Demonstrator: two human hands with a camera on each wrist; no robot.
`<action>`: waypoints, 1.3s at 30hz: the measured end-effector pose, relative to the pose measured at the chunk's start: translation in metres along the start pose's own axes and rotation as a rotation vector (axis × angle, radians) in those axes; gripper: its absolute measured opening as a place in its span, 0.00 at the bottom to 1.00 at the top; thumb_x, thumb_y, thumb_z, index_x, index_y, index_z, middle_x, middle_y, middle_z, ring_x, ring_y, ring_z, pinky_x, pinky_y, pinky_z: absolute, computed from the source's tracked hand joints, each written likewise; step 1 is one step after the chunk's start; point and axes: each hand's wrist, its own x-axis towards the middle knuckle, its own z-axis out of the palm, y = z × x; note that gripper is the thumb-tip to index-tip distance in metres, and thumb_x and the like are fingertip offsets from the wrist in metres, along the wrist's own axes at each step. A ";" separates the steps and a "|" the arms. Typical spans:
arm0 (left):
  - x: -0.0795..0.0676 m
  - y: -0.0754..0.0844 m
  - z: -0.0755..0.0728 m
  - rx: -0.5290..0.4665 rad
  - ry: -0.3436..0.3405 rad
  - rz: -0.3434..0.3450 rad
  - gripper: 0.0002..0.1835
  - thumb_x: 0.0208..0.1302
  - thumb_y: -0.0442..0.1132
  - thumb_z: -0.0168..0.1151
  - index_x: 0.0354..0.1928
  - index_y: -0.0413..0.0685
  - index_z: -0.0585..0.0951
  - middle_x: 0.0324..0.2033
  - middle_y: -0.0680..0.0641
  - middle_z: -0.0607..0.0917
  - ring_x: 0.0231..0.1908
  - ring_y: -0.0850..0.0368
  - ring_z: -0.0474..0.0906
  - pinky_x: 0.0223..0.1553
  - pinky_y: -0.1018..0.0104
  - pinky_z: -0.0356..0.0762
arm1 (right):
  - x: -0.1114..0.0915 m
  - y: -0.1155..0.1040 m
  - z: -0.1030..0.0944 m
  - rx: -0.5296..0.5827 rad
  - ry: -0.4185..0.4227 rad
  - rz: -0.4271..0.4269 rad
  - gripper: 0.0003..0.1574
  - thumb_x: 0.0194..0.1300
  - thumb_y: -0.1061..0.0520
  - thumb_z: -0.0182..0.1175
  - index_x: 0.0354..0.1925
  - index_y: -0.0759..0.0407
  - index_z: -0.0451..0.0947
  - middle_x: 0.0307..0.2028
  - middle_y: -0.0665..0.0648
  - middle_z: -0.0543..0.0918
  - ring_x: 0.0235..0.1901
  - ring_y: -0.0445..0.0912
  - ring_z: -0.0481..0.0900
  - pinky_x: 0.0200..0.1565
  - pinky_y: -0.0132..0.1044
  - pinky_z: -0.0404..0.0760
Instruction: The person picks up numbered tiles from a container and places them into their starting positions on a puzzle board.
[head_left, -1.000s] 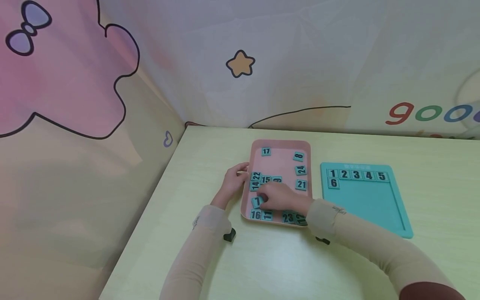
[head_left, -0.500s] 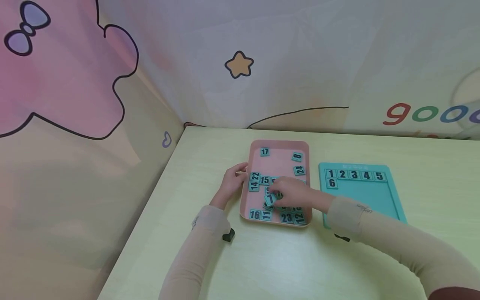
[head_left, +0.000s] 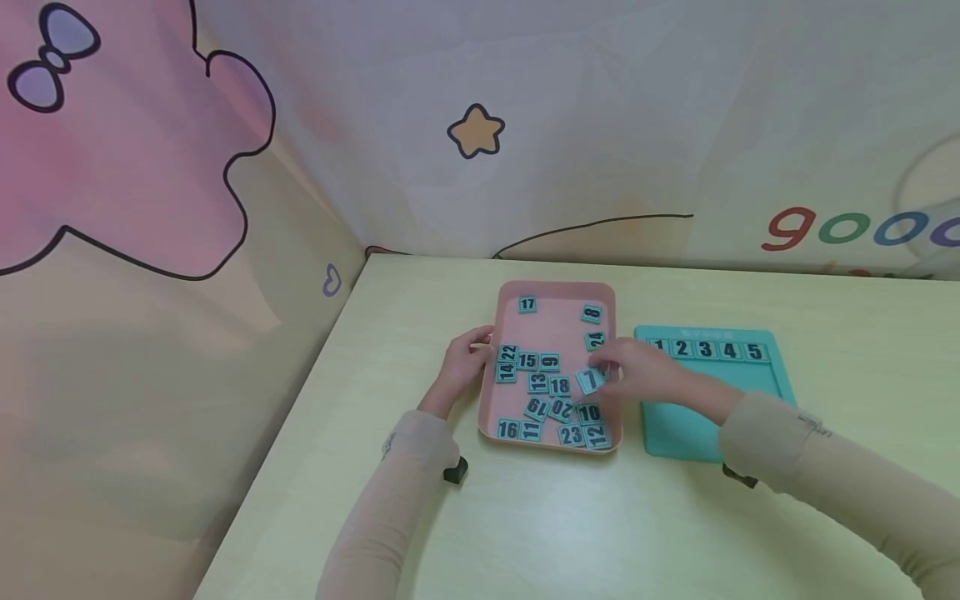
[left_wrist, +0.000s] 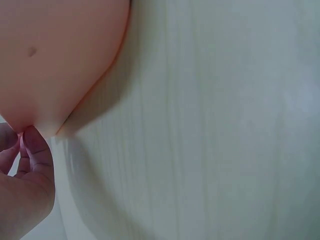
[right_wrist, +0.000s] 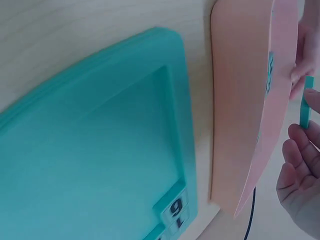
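- Pale tabletop [head_left: 577, 529]: pink tray [head_left: 555, 290] left, teal board [head_left: 678, 433] right.
- My right hand [head_left: 641, 371] pinches tile 7 [head_left: 589, 381] above the tray; left hand [head_left: 463, 367] pinches its left rim.
- I judge this tile transfer; next calls for steady carry rightward.

The right hand [right_wrist: 306, 187] pinches a teal tile [right_wrist: 305, 109] — edge-on — near the pink tray [right_wrist: 236, 110]; the teal board [right_wrist: 90, 145] lies beside that tray.

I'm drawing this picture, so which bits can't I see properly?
Tile 6: head view, hidden behind the right hand.
Teal board, near right corner: head view, behind the right sleeve.
Board's top print: head view, too small.
Pink tray's inside: left wrist view, hidden by its outer side.
Wall word: head view, cut off by the right edge.
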 end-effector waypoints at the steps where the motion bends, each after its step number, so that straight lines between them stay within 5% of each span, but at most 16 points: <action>1: 0.000 0.000 0.000 0.000 0.000 0.001 0.23 0.60 0.35 0.47 0.59 0.53 0.69 0.51 0.47 0.73 0.43 0.54 0.72 0.46 0.65 0.74 | -0.003 0.004 -0.003 -0.004 0.016 0.006 0.22 0.49 0.53 0.64 0.43 0.59 0.77 0.32 0.51 0.79 0.33 0.46 0.72 0.32 0.34 0.74; 8: 0.001 -0.001 0.000 0.008 -0.004 -0.002 0.23 0.59 0.35 0.47 0.59 0.53 0.68 0.51 0.48 0.73 0.43 0.55 0.73 0.46 0.65 0.74 | -0.021 0.034 -0.022 -0.006 0.094 0.104 0.23 0.50 0.55 0.62 0.45 0.61 0.76 0.36 0.55 0.79 0.38 0.49 0.73 0.39 0.42 0.77; 16: -0.001 0.002 -0.001 0.004 -0.001 -0.009 0.22 0.61 0.36 0.47 0.59 0.52 0.69 0.51 0.48 0.73 0.43 0.54 0.72 0.47 0.65 0.74 | -0.035 0.071 -0.037 -0.010 0.129 0.144 0.25 0.52 0.55 0.61 0.47 0.68 0.74 0.37 0.62 0.79 0.36 0.52 0.72 0.35 0.42 0.76; 24: -0.001 0.001 0.000 0.006 -0.001 -0.003 0.23 0.60 0.35 0.47 0.59 0.52 0.69 0.51 0.48 0.73 0.42 0.54 0.72 0.46 0.65 0.74 | -0.041 0.099 -0.032 -0.060 0.126 0.200 0.26 0.51 0.55 0.62 0.46 0.70 0.74 0.37 0.65 0.79 0.35 0.52 0.74 0.38 0.46 0.77; 39: -0.001 0.003 -0.001 0.008 -0.007 -0.024 0.23 0.60 0.36 0.46 0.59 0.53 0.68 0.51 0.48 0.73 0.43 0.54 0.72 0.48 0.65 0.73 | -0.046 0.119 -0.014 -0.108 0.109 0.210 0.25 0.52 0.56 0.60 0.46 0.71 0.74 0.40 0.67 0.79 0.39 0.56 0.76 0.42 0.52 0.74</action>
